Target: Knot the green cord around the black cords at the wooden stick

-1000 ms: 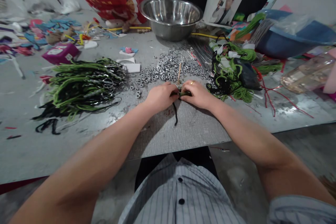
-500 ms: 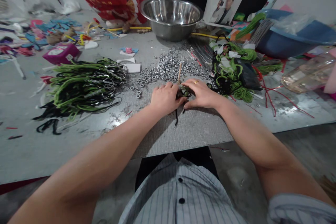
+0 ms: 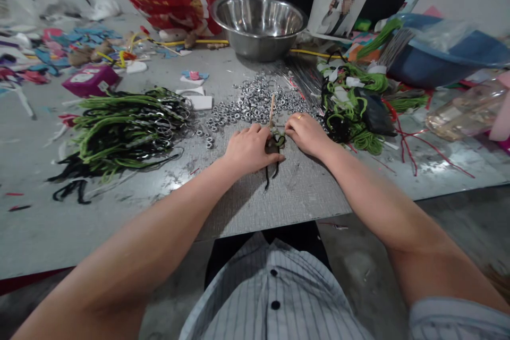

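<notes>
In the head view, the left hand (image 3: 247, 150) lies low on the table (image 3: 306, 199), over a small piece of black and green cord (image 3: 279, 141). Its thumb and forefinger are spread apart, with the cord in the gap between them; whether this grip presses on the cord cannot be told. Two black ends of the cord trail from below that thumb toward the near edge of the table. The right hand (image 3: 303, 133), with a gold ring (image 3: 300, 117) on one finger, is just to the right of the cord, its fingers curled together; its thumb is hidden, so I cannot tell whether its grip pinches anything. A thin wooden stick (image 3: 272, 110) rises just beyond the cord, in front of a scattered pile of small metal rings (image 3: 255, 101). To the left lies a bundle of green and black cords (image 3: 119, 130) with metal loops at its right end, a purple box (image 3: 91, 81) behind it. To the right is a tangled heap of green and black cord (image 3: 370, 141), near some red cords (image 3: 410, 143). Farther back stand a steel bowl (image 3: 258, 48), a red and white bag (image 3: 175, 8) and a blue basin (image 3: 422, 66).
</notes>
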{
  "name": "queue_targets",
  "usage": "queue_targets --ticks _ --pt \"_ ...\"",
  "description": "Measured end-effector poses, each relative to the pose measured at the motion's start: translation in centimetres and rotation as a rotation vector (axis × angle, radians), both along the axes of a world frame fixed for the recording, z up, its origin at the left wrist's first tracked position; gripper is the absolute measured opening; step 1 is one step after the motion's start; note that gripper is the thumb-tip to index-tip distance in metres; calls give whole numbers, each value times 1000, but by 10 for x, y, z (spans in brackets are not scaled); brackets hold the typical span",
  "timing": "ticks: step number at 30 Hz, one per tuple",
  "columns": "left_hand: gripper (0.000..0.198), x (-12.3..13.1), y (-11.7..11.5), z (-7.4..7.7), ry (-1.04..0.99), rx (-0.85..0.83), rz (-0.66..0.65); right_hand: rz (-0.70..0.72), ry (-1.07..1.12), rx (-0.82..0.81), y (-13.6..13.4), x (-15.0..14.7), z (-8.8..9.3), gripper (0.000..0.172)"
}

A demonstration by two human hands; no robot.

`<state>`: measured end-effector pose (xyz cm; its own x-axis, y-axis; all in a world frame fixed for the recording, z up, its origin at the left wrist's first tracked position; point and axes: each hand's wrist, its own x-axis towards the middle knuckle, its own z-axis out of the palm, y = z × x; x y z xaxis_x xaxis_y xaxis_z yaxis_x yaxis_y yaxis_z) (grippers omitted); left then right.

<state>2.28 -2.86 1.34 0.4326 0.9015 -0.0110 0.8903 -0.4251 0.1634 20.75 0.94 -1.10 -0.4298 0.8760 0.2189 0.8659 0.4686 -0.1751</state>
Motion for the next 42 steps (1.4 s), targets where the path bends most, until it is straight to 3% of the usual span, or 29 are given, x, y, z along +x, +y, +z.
queue_targets --ticks 11,16,19,21,24,26,28,30,32,36,39,42 --pt "92 -10 0 4 64 -84 -113 -163 34 78 2 -1 -9 19" --pt "98 -11 -2 7 75 -113 -152 -226 9 63 0 -4 -6 19" --pt "92 -13 0 9 29 -135 -163 -225 47 86 0 -3 -5 18" --pt "74 -16 5 9 -57 -165 -141 -138 129 128 -1 -2 -1 19" --pt "40 -19 15 6 -223 -199 -56 145 262 148 -12 -4 7 22" --pt "33 -21 21 2 -304 -190 -16 377 290 34 -23 -7 14 20" --pt "31 -22 26 -2 -338 -166 -1 515 247 -163 -35 -11 19 16" --pt "30 -22 27 -4 -343 -146 -2 527 159 -325 -44 -14 24 13" --pt "30 -21 27 -5 -338 -135 -2 438 53 -391 -49 -15 28 21" --pt "32 -20 25 -5 -323 -127 18 274 -56 -264 -52 -19 27 32" --pt "32 -18 26 -6 -308 -122 15 449 9 -129 -56 -27 23 25" --pt "31 -18 26 -7 -302 -112 14 594 14 -130 -62 -34 24 25"
